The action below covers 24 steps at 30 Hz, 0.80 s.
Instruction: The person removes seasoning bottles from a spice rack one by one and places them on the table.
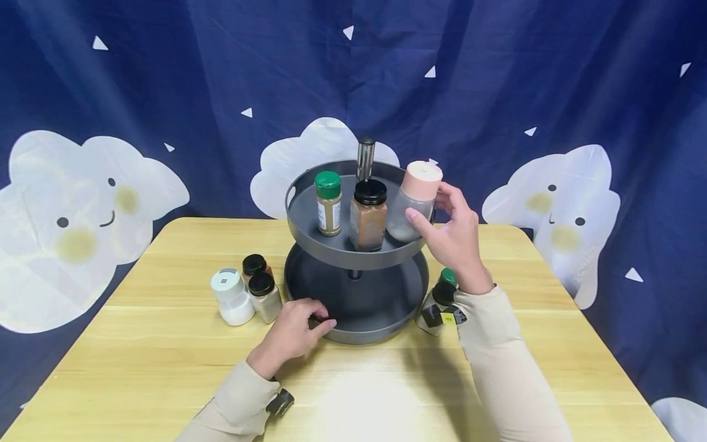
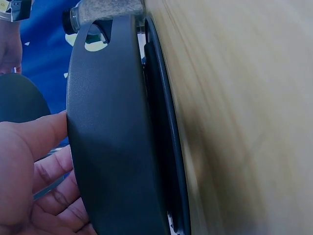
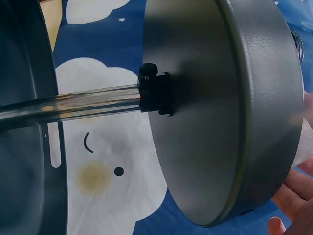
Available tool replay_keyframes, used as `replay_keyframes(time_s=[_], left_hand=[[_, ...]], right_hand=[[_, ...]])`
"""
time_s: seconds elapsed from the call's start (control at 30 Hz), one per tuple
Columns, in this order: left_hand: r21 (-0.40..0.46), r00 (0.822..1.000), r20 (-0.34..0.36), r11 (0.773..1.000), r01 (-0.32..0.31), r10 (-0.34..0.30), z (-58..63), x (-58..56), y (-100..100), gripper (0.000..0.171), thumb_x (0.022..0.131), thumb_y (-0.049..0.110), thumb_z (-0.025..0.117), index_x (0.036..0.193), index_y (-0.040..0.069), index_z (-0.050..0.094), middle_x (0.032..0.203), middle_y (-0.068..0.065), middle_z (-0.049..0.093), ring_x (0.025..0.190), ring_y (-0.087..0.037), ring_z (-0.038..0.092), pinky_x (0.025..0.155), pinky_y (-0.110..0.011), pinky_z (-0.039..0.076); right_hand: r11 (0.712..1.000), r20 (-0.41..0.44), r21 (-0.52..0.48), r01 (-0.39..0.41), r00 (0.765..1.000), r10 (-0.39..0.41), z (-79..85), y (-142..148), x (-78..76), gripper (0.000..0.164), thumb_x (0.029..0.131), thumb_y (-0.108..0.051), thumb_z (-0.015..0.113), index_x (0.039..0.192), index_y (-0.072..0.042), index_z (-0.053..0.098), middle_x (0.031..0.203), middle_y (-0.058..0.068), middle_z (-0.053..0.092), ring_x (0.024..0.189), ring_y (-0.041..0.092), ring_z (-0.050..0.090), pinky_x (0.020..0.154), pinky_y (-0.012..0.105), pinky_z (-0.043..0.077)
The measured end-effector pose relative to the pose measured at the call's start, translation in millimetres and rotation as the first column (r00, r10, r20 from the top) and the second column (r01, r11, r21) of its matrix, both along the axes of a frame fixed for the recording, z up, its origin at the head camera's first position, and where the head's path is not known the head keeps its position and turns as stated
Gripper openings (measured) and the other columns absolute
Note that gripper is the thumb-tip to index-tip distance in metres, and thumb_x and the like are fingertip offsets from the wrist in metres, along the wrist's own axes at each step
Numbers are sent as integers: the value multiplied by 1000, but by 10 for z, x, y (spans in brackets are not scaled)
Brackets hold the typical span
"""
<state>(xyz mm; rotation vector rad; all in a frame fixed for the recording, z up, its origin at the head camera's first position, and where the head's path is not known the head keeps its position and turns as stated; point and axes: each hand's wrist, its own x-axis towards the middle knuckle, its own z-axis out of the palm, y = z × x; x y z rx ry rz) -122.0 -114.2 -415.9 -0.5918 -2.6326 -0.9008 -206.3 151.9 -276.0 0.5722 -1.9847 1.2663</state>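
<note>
A dark grey two-tier round tray stand has an upper tray (image 1: 331, 250) and a lower tray (image 1: 364, 301) joined by a metal pole. On the right of the upper tray, my right hand (image 1: 455, 236) grips a clear jar (image 1: 405, 220) with a pink lid, thumb in front and fingers round the back. Beside it stand a black-lidded square jar of brown spice (image 1: 368, 224) and a green-capped spice bottle (image 1: 329, 215). My left hand (image 1: 293, 328) holds the lower tray's front left rim, thumb at the edge (image 2: 68, 112) and fingertips partly hidden behind the wall.
Left of the stand on the wooden table (image 1: 166, 356) are a white-lidded jar (image 1: 234, 301) and two black-lidded jars, one a pale spice jar (image 1: 266, 299). More jars, one green-capped (image 1: 448, 276), stand at the right, partly behind my right wrist. A blue curtain (image 1: 221, 61) hangs behind.
</note>
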Motion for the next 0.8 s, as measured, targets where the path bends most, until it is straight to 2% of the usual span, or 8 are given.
replay_keyframes(time_s=[0.13, 0.37, 0.43, 0.63, 0.8], left_hand=[[-2, 1000, -3, 1000, -5, 5, -8, 1, 11, 12, 77, 22, 77, 74, 15, 66, 74, 3, 64, 71, -12, 60, 65, -33, 53], [7, 1000, 6, 1000, -2, 2, -15, 9, 16, 12, 77, 23, 76, 75, 15, 66, 74, 4, 64, 71, -12, 60, 65, -33, 53], [6, 1000, 1, 1000, -2, 2, -17, 5, 15, 12, 77, 23, 76, 74, 15, 67, 74, 4, 64, 71, -12, 60, 65, -33, 53], [4, 1000, 7, 1000, -4, 4, -12, -2, 10, 13, 77, 23, 76, 75, 15, 67, 75, 4, 64, 72, -12, 60, 66, -33, 53], [-3, 1000, 15, 1000, -10, 10, -16, 0, 3, 13, 77, 23, 77, 76, 14, 67, 76, 3, 64, 72, -12, 60, 66, -33, 54]], right_hand=[[1000, 1, -14, 4, 1000, -4, 29, -2, 42, 52, 72, 1, 77, 118, 9, 54, 107, 28, 66, 91, 33, 63, 86, 53, 49], [1000, -10, -16, 4, 1000, -4, 241, -113, 272, 50, 71, 10, 72, 115, 19, 50, 104, 37, 62, 89, 42, 61, 86, 58, 48], [1000, -12, -15, 2, 1000, -2, 264, -120, 293, 50, 71, 11, 72, 115, 20, 49, 104, 38, 61, 89, 42, 61, 85, 58, 48], [1000, -8, -8, 4, 1000, -4, 258, -102, 264, 49, 73, 10, 70, 116, 19, 49, 106, 37, 61, 90, 40, 60, 85, 58, 48], [1000, 6, -7, 6, 1000, -6, 146, -22, 123, 52, 74, 2, 74, 119, 12, 52, 109, 29, 63, 92, 34, 62, 86, 54, 49]])
